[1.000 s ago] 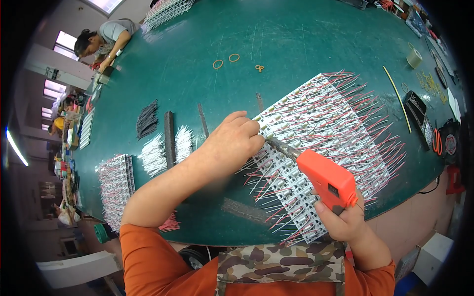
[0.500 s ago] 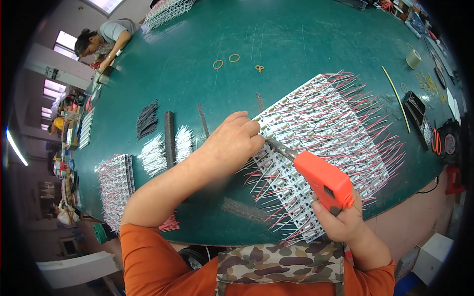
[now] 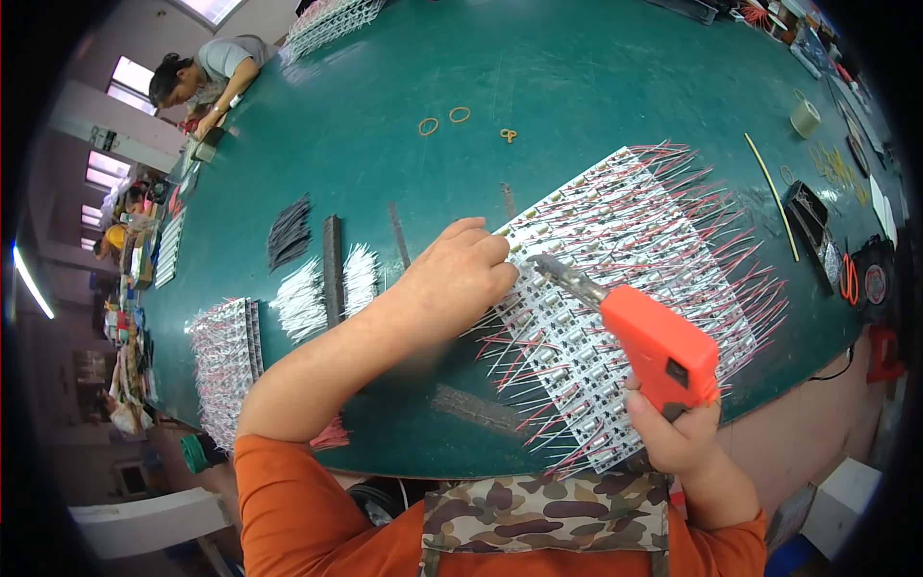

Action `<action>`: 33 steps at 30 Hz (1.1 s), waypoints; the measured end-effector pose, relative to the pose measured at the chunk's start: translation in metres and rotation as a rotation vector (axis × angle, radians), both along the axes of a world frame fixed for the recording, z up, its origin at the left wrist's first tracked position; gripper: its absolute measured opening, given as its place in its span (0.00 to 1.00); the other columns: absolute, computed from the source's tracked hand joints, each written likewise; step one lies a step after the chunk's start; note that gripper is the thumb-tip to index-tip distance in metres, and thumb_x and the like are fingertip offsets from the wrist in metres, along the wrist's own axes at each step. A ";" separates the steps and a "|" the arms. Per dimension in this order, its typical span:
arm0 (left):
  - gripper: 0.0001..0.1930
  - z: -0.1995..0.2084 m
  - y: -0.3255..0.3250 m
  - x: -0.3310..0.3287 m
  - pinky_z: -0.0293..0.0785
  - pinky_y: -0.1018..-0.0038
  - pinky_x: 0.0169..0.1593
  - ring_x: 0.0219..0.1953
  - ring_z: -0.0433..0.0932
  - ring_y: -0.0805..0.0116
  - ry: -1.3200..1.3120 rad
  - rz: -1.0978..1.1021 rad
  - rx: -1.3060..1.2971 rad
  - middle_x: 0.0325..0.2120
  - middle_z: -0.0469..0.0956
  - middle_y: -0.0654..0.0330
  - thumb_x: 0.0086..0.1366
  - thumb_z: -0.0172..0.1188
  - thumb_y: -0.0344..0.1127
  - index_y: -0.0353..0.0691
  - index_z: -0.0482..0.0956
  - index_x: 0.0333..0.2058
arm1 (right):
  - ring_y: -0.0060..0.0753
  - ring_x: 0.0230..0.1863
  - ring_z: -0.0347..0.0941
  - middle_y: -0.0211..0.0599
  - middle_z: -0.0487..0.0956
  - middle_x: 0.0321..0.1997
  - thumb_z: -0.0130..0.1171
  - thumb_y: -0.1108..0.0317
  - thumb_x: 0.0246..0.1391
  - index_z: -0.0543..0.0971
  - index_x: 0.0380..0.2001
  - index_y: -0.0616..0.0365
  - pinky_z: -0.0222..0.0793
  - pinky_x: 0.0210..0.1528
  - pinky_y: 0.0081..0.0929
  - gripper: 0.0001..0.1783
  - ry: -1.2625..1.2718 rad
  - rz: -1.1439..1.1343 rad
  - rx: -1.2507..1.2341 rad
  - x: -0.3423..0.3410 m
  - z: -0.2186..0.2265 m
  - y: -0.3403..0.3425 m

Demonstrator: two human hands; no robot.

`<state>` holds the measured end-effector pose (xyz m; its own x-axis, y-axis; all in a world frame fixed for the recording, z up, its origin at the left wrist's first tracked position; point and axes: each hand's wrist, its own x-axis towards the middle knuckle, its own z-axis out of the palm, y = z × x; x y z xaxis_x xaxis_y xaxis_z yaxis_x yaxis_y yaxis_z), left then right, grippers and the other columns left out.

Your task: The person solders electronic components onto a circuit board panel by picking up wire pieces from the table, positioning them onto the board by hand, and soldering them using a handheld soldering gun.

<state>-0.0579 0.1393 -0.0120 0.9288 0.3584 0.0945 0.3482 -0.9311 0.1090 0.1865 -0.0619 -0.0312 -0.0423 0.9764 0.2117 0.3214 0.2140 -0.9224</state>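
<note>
My right hand (image 3: 681, 438) grips a red pistol-shaped tool (image 3: 659, 337) with a long, dark-stained metal nozzle. The nozzle points left and hovers over a white panel of small circuit boards (image 3: 577, 351), near its left edge. Cylindrical parts stand in rows on the panel, and red and white wires stick out along its sides. At the panel's left edge rests my left hand (image 3: 461, 269), its fingers curled together. Whatever they pinch is hidden beneath the hand.
Left of my forearm lie bundles of white tubes or wires (image 3: 302, 300), black pieces (image 3: 288, 233) and a dark bar (image 3: 333, 269). A stack of wired panels (image 3: 223, 365) sits further left. Rubber bands (image 3: 429, 126) lie ahead; scissors (image 3: 849, 277) at right. Another person (image 3: 216, 77) works far left.
The red tool has moved right and slightly down, drawing its nozzle away from my left hand. My left hand stays in about the same place.
</note>
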 end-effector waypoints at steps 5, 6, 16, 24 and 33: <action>0.05 0.001 -0.002 0.001 0.66 0.55 0.62 0.41 0.77 0.55 0.018 0.016 0.009 0.30 0.75 0.54 0.54 0.54 0.27 0.36 0.79 0.27 | 0.16 0.30 0.72 0.40 0.79 0.46 0.56 0.79 0.53 0.68 0.57 0.68 0.69 0.35 0.19 0.26 0.042 -0.018 0.054 0.005 0.000 -0.002; 0.05 0.001 -0.002 0.002 0.66 0.55 0.63 0.41 0.77 0.55 0.018 0.016 0.008 0.30 0.75 0.54 0.54 0.54 0.27 0.36 0.79 0.28 | 0.16 0.30 0.72 0.40 0.79 0.46 0.56 0.79 0.53 0.68 0.57 0.68 0.69 0.35 0.19 0.26 0.041 -0.019 0.055 0.003 0.002 -0.002; 0.12 0.008 -0.005 -0.015 0.65 0.53 0.63 0.42 0.77 0.58 0.021 0.050 0.065 0.32 0.76 0.58 0.50 0.58 0.25 0.41 0.81 0.35 | 0.17 0.33 0.72 0.43 0.79 0.48 0.55 0.79 0.52 0.68 0.58 0.69 0.69 0.37 0.19 0.28 0.095 -0.033 -0.035 0.009 0.000 -0.011; 0.07 0.038 -0.009 -0.130 0.72 0.58 0.49 0.38 0.77 0.54 -0.092 0.472 0.166 0.30 0.78 0.57 0.54 0.61 0.24 0.38 0.82 0.33 | 0.23 0.34 0.75 0.49 0.79 0.48 0.57 0.73 0.56 0.68 0.56 0.69 0.72 0.37 0.23 0.25 0.481 -0.176 -0.071 0.011 0.004 -0.032; 0.06 0.024 -0.029 -0.145 0.74 0.58 0.39 0.34 0.78 0.51 -0.102 0.636 0.058 0.28 0.78 0.55 0.57 0.64 0.32 0.38 0.83 0.31 | 0.28 0.32 0.75 0.52 0.80 0.43 0.57 0.62 0.60 0.71 0.50 0.66 0.74 0.36 0.26 0.20 0.550 -0.223 -0.084 0.023 -0.009 -0.042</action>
